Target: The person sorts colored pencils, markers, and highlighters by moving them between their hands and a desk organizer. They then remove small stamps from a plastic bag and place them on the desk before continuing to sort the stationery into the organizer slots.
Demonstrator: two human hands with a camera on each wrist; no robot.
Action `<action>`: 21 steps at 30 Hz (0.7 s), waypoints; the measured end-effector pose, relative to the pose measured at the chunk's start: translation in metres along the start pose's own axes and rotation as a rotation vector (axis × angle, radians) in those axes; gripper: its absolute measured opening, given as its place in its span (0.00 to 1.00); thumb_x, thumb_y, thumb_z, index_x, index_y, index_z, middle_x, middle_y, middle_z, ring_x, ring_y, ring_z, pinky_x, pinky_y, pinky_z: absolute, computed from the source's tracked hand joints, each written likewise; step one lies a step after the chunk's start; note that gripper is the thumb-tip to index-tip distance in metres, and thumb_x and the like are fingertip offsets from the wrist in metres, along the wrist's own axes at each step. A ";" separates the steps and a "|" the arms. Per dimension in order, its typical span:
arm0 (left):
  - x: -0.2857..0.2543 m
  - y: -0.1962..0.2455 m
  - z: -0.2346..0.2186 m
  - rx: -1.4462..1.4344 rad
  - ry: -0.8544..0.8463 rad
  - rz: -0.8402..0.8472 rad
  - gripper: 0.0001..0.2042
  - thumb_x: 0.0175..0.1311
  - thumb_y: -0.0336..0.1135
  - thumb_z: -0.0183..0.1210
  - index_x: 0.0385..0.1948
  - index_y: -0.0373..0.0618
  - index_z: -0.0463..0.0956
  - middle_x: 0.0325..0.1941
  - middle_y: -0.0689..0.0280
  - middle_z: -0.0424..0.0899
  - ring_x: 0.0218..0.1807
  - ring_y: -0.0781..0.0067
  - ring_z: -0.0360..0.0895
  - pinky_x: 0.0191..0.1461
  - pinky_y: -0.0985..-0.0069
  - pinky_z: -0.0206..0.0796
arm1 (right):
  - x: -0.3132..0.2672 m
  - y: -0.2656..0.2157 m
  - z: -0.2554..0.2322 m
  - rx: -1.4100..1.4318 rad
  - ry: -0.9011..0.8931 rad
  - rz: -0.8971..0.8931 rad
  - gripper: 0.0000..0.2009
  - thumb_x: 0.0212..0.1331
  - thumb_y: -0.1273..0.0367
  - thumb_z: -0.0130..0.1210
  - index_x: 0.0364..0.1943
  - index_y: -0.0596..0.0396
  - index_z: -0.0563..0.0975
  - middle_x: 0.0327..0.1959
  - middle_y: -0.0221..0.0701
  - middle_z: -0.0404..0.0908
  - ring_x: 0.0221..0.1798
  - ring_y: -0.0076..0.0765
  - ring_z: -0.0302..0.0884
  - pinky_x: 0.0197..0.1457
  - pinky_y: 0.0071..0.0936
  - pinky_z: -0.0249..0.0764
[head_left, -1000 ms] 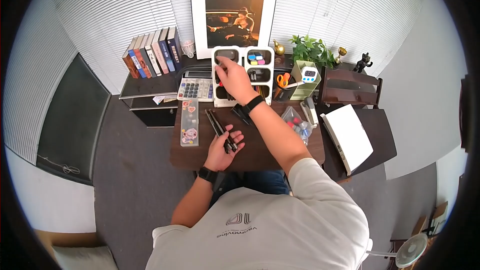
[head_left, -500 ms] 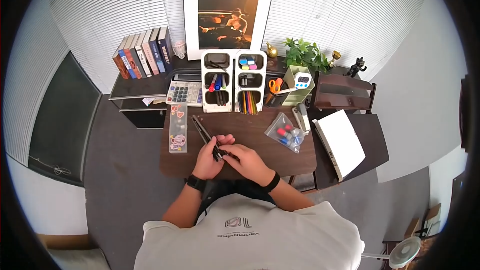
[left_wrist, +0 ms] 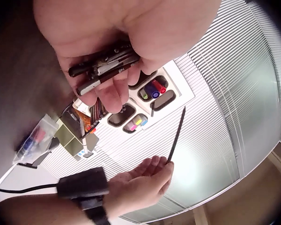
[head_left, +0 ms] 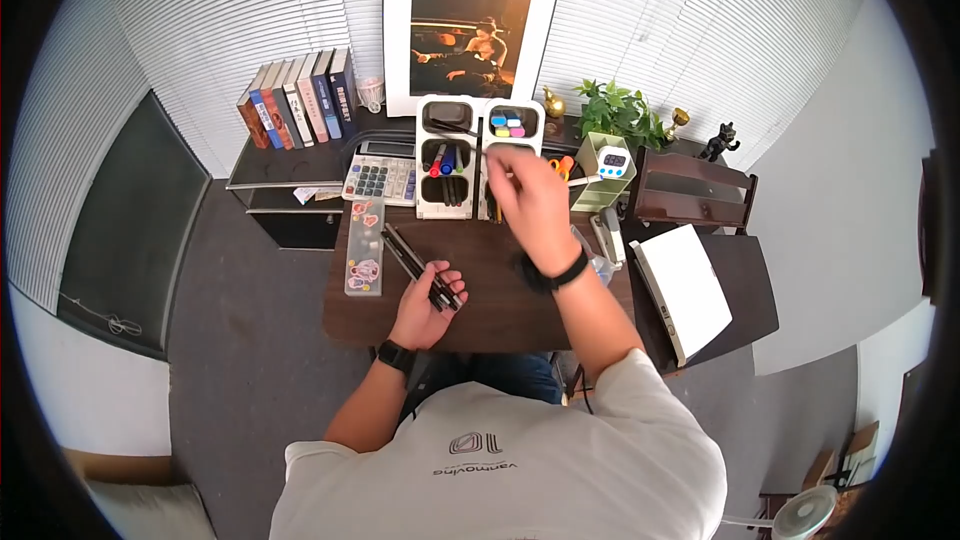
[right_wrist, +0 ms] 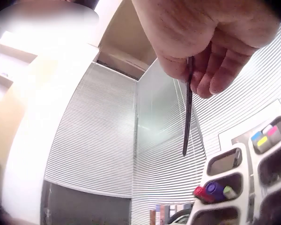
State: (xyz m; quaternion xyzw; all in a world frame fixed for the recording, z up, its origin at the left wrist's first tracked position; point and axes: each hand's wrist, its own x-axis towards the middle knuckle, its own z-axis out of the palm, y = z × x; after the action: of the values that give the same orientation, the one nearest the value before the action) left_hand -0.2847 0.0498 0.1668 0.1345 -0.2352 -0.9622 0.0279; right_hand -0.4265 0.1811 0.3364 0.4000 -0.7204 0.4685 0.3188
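Several dark pencils [left_wrist: 107, 70] lie across the left hand [head_left: 428, 305], its fingers curled round them above the table's front part. One dark pencil [right_wrist: 188, 117] is pinched by its end between the thumb and fingers of the right hand [head_left: 538, 215], raised in front of the white organizer [head_left: 428, 208]. In the left wrist view that right hand [left_wrist: 143, 185] holds the same pencil [left_wrist: 177, 133] pointing away. Coloured markers [head_left: 445, 162] stand in a middle-left compartment, and bright small highlighters [head_left: 508, 126] fill the upper right one. The right hand hides part of the organizer's right column.
At the left are a sticker-covered case [head_left: 365, 255] and a calculator [head_left: 380, 178]. A stapler [head_left: 607, 237] and a partly hidden plastic bag [left_wrist: 37, 136] lie at the right, near a green holder with a timer [head_left: 613, 162]. Books [head_left: 300, 105] stand behind.
The right hand went from the organizer's left column down to the left hand, then rose toward the right column with one pencil. The left hand still holds its bundle.
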 end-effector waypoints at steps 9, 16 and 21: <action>-0.002 0.000 -0.005 -0.029 -0.036 0.016 0.12 0.82 0.45 0.51 0.49 0.48 0.77 0.41 0.67 0.84 0.44 0.70 0.81 0.53 0.64 0.77 | 0.041 0.063 0.066 -0.381 -0.314 -0.304 0.13 0.58 0.66 0.68 0.47 0.49 0.86 0.36 0.30 0.87 0.44 0.42 0.82 0.51 0.39 0.75; 0.007 0.002 0.005 0.195 0.047 0.235 0.10 0.82 0.41 0.51 0.48 0.46 0.75 0.36 0.66 0.81 0.37 0.72 0.79 0.45 0.68 0.75 | 0.052 0.066 0.044 -0.488 -0.438 -0.324 0.19 0.54 0.65 0.71 0.52 0.45 0.84 0.45 0.28 0.84 0.52 0.41 0.77 0.57 0.41 0.72; 0.054 0.045 0.030 0.312 0.160 0.472 0.09 0.80 0.39 0.53 0.46 0.44 0.74 0.28 0.70 0.74 0.27 0.78 0.72 0.31 0.75 0.68 | 0.053 0.076 0.054 -0.553 -0.433 -0.390 0.13 0.54 0.67 0.68 0.44 0.45 0.85 0.35 0.26 0.82 0.45 0.38 0.79 0.55 0.40 0.70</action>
State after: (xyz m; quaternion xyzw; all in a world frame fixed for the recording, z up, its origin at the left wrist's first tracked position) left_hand -0.3453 0.0174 0.1999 0.1541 -0.4021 -0.8677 0.2483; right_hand -0.5227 0.1343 0.3296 0.5178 -0.7803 0.0923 0.3383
